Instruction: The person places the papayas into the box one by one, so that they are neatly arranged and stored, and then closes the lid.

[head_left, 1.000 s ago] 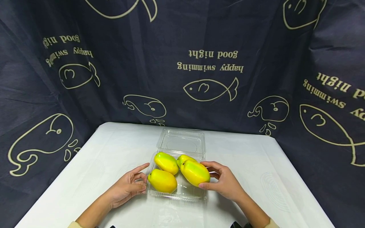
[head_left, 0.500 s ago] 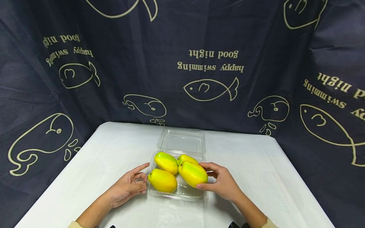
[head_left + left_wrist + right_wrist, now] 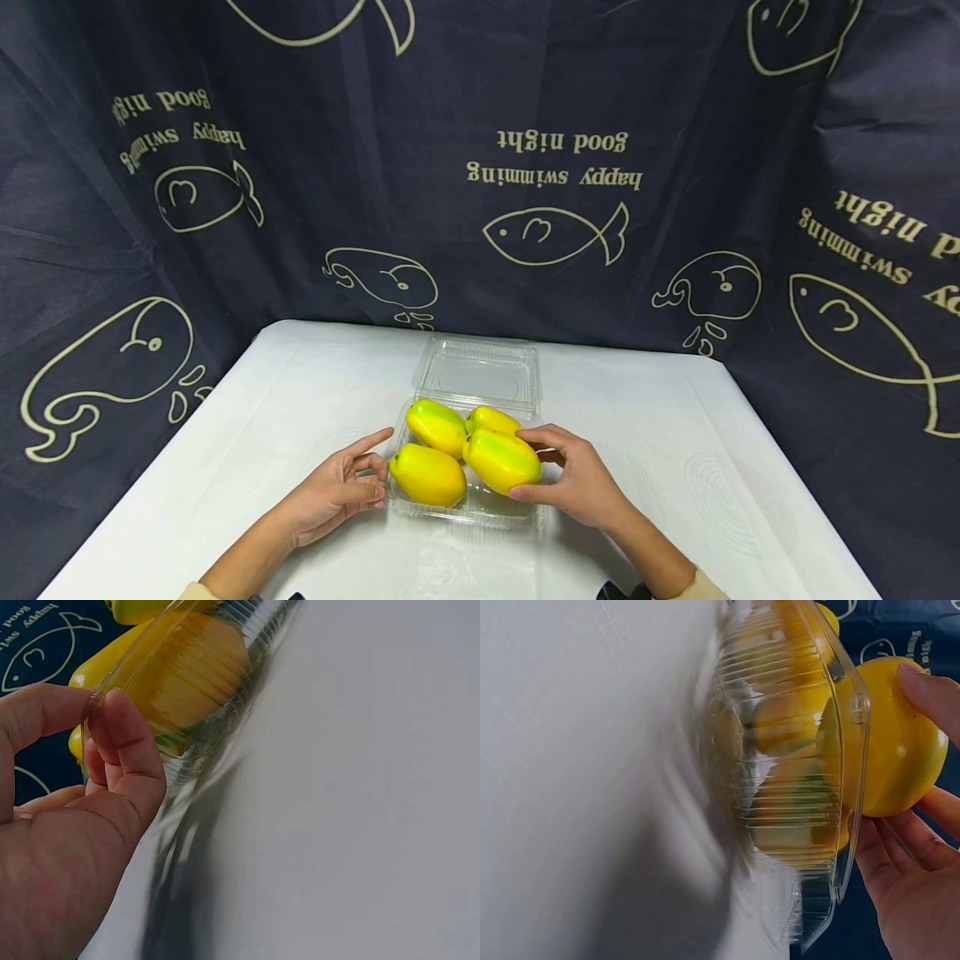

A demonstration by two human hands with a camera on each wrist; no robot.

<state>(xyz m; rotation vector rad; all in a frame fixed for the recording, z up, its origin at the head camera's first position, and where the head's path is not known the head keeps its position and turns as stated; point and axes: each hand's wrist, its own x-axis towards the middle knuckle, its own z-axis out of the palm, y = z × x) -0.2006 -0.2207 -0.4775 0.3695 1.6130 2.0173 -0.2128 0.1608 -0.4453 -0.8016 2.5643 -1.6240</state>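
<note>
A clear plastic clamshell box (image 3: 506, 508) stands with its lid folded back. Inside lie a front left mango (image 3: 427, 475), a back left mango (image 3: 436, 427) and a back right mango (image 3: 491, 418), all yellow with green patches. My right hand (image 3: 573, 479) grips another mango (image 3: 501, 462) at its right end, thumb in front and fingers behind. In the right wrist view, this held mango (image 3: 896, 742) sits at rim height, partly over the box. At the left edge, my left hand (image 3: 333, 496) pinches the box rim between thumb and fingers, as the left wrist view shows.
The open lid (image 3: 477, 372) lies flat behind the box, toward the back edge. A white cloth covers the table (image 3: 300, 392). Dark curtains (image 3: 420, 125) with fish and whale drawings hang behind and at both sides.
My right hand has moved the held mango slightly left and down, toward the front left mango. The left hand and the box stay where they were.
</note>
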